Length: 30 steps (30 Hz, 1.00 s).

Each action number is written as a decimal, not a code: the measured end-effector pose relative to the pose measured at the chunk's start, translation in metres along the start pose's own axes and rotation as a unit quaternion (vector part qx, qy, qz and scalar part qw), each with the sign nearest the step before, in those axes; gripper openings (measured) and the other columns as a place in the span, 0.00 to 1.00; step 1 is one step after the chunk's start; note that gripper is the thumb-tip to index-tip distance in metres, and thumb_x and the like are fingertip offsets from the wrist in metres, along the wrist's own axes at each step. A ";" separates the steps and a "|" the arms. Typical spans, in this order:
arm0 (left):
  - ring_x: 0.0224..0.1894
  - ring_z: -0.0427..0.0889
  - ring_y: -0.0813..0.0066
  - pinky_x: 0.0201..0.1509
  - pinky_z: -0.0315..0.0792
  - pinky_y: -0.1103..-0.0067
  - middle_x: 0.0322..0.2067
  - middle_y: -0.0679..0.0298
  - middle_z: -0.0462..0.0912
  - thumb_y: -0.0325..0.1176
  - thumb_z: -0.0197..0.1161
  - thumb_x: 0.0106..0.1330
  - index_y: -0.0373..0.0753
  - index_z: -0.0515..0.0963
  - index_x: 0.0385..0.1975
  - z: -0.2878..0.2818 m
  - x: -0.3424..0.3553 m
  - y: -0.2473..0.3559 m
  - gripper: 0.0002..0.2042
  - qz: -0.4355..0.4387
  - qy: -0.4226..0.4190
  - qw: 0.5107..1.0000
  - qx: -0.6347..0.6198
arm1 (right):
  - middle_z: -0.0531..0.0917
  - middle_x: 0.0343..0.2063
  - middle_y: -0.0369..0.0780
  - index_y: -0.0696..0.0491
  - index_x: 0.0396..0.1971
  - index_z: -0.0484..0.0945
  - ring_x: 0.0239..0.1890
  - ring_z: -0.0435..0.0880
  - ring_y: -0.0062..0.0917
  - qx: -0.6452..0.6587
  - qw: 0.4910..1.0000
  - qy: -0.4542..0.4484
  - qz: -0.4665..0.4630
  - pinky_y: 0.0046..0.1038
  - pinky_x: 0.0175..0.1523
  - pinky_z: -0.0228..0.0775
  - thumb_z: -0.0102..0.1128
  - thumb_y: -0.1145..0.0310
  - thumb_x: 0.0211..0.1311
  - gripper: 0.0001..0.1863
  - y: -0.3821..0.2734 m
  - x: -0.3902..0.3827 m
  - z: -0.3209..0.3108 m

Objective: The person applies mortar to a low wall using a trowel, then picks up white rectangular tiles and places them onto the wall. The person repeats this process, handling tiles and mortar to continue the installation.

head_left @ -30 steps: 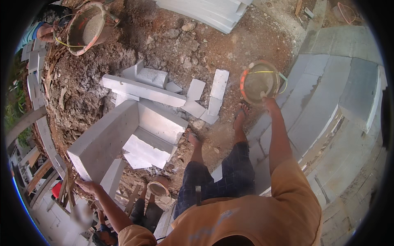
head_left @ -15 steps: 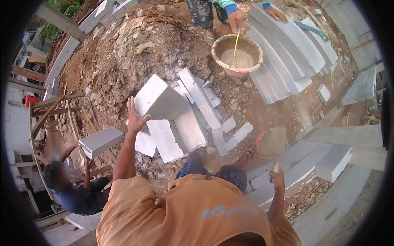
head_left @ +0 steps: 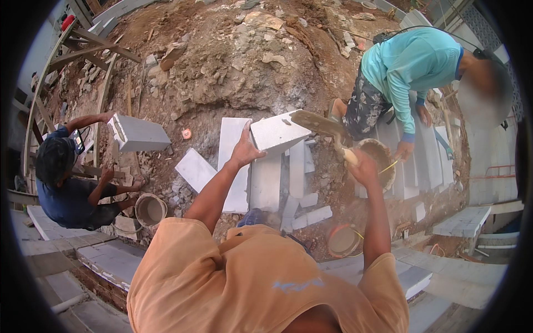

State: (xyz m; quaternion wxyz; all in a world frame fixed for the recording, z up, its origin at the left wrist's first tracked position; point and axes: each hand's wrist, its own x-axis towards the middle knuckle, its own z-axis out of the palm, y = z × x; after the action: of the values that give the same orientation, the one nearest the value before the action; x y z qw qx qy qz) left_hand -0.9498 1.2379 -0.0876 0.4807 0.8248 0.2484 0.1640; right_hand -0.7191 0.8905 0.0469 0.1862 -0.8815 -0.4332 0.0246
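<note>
An orange shirt is closest, with blue writing that is too smudged to read. It hides most of the legs.

The left hand is spread wide and holds the near end of a white block. This block is in front of the person, above other white blocks. The right hand is closed around the handle of a trowel. Grey muck covers its blade. The tip meets the block's far end in the view, but I can't tell if they touch.

On the right, a bucket sits on brown, stony dirt. Past the right hand, which partly covers a second bucket, a person in a teal top bends over long white slabs. On the left, a person in dark blue holds a pale block. Behind stands a wooden frame, and the round black edge cuts off the rest.
</note>
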 end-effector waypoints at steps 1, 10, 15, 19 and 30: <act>0.75 0.55 0.51 0.77 0.54 0.70 0.71 0.46 0.55 0.37 0.82 0.40 0.34 0.41 0.74 0.001 0.002 0.000 0.63 -0.010 -0.010 1.000 -0.014 | 0.85 0.42 0.44 0.48 0.51 0.79 0.44 0.84 0.42 -0.050 0.998 0.023 -0.039 0.42 0.50 0.74 0.68 0.66 0.49 0.24 0.000 0.015 0.010; 0.76 0.53 0.49 0.78 0.51 0.68 0.73 0.42 0.52 0.38 0.83 0.41 0.34 0.39 0.75 -0.006 0.007 -0.013 0.64 0.005 -0.024 0.999 -0.029 | 0.83 0.38 0.41 0.47 0.44 0.78 0.44 0.82 0.40 -0.053 0.995 -0.059 -0.062 0.40 0.46 0.74 0.66 0.71 0.47 0.20 -0.067 0.053 0.026; 0.76 0.52 0.48 0.78 0.51 0.68 0.73 0.42 0.51 0.38 0.84 0.40 0.34 0.39 0.75 -0.013 0.005 -0.019 0.66 -0.004 -0.030 0.999 -0.037 | 0.82 0.36 0.38 0.45 0.42 0.79 0.43 0.83 0.38 -0.012 0.990 -0.004 -0.142 0.40 0.43 0.74 0.66 0.72 0.47 0.18 -0.060 0.054 0.062; 0.76 0.53 0.49 0.78 0.52 0.68 0.73 0.42 0.53 0.39 0.84 0.39 0.35 0.39 0.75 -0.014 0.002 -0.014 0.66 -0.014 -0.041 0.998 -0.048 | 0.83 0.36 0.36 0.42 0.42 0.79 0.42 0.83 0.38 -0.015 0.989 0.001 -0.150 0.41 0.43 0.75 0.65 0.72 0.48 0.18 -0.062 0.050 0.063; 0.73 0.60 0.50 0.75 0.58 0.68 0.71 0.45 0.59 0.39 0.84 0.40 0.38 0.42 0.75 -0.008 0.008 -0.018 0.64 -0.024 -0.037 0.998 -0.051 | 0.83 0.43 0.39 0.44 0.47 0.78 0.46 0.83 0.41 -0.072 0.997 -0.037 -0.016 0.42 0.46 0.75 0.67 0.66 0.52 0.20 -0.059 0.067 0.064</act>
State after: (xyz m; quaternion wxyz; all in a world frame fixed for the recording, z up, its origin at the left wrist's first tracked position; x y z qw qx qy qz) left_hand -0.9520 1.2557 -0.0988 0.5347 0.7985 0.2417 0.1343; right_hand -0.7350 0.9947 0.0158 0.1062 -0.8841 -0.4544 0.0231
